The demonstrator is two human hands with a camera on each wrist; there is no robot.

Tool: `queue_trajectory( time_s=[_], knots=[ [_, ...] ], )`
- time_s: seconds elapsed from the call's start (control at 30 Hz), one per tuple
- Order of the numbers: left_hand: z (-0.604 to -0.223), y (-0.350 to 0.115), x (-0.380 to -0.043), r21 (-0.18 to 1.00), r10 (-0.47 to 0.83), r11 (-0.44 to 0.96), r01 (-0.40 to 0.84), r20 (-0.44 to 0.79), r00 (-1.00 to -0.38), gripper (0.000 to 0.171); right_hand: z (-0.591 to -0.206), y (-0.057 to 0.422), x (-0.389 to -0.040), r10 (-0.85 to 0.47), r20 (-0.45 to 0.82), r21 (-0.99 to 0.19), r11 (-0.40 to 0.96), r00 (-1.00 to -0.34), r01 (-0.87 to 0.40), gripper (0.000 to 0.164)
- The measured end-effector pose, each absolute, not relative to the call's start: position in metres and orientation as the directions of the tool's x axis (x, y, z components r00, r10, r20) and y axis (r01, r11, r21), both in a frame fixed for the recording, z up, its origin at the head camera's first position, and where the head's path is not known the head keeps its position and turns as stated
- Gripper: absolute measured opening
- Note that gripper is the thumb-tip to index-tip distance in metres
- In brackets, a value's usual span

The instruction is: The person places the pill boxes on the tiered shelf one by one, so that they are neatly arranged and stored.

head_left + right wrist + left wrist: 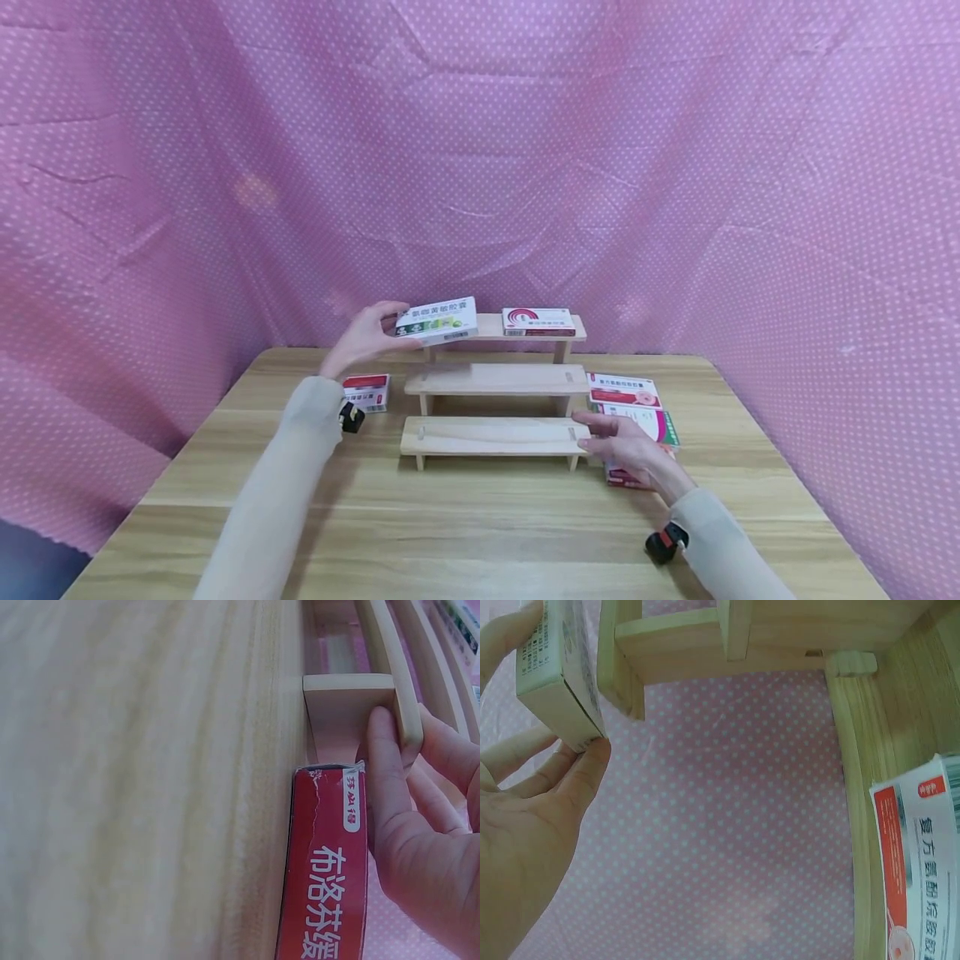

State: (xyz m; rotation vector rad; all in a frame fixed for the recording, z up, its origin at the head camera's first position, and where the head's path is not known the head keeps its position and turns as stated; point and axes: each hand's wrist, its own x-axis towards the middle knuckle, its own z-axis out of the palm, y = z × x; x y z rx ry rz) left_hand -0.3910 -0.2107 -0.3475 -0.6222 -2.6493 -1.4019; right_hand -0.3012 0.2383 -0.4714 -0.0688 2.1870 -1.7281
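Note:
My left hand [366, 335] grips a white and green medicine box [438, 322] by its left end, fingers and thumb on opposite sides. The box is slightly tilted and overlaps the left end of the top tier of a three-step wooden shelf stand [495, 380]. A white medicine box with a red spiral mark [538, 322] lies on that tier's right part. My right hand [633, 450] pinches the right end of the lowest step. In the right wrist view a finger touches the step's support leg [349, 694], beside a red medicine box [326, 855].
Right of the stand lie several medicine boxes [622, 390], partly behind my right hand. A red and white medicine box [367, 392] lies left of it, near my left wrist. The wooden table [480, 533] ends behind at a pink dotted cloth [480, 167].

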Motion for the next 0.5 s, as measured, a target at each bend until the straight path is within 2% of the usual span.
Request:
queue_trajectory(
  time_s=[0.27, 0.5],
  knots=[
    [-0.35, -0.193, -0.399, 0.757, 0.332, 0.494, 0.428, 0.291, -0.897, 0.081, -0.472, 0.239, -0.302, -0.267, -0.218, -0.957, 0.249, -0.939, 0.151, 0.06],
    [-0.349, -0.182, -0.403, 0.754, 0.347, 0.494, 0.433, 0.286, -0.893, 0.082, -0.473, 0.238, -0.301, -0.272, -0.207, -0.961, 0.238, -0.94, 0.143, 0.062]
  ],
)
